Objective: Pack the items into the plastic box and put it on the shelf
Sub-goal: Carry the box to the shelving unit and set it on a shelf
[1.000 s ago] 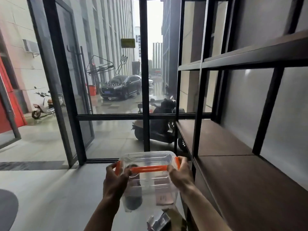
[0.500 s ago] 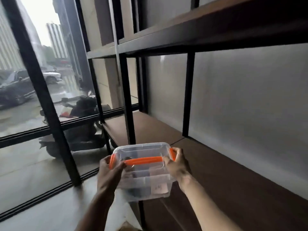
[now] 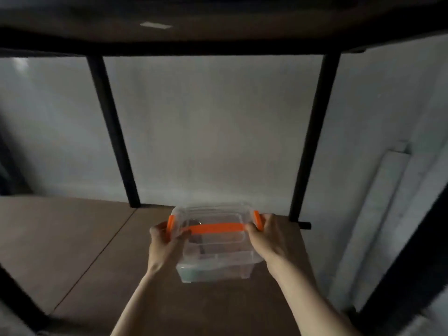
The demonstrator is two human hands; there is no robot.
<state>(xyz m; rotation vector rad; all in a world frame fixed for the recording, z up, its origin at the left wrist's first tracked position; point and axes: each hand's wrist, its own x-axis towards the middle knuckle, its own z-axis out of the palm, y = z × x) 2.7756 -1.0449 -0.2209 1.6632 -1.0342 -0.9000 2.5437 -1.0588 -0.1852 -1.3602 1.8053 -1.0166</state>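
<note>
A clear plastic box (image 3: 215, 251) with an orange handle and orange side clips is over the brown shelf board (image 3: 72, 251). Its lid is on, and dim items show through the walls. My left hand (image 3: 164, 243) grips the box's left end at the orange clip. My right hand (image 3: 266, 238) grips its right end at the other clip. I cannot tell whether the box's bottom touches the board.
Black metal uprights (image 3: 114, 132) (image 3: 310, 141) stand at the back of the shelf against a grey wall. Another shelf board (image 3: 218, 20) runs overhead. A pale pipe-like strip (image 3: 371, 214) leans at the right. Bare board lies to the left of the box.
My view has turned from the glass front and the shelf's side to face the shelf bay head-on. The box, held in both hands, has moved in over the shelf board.
</note>
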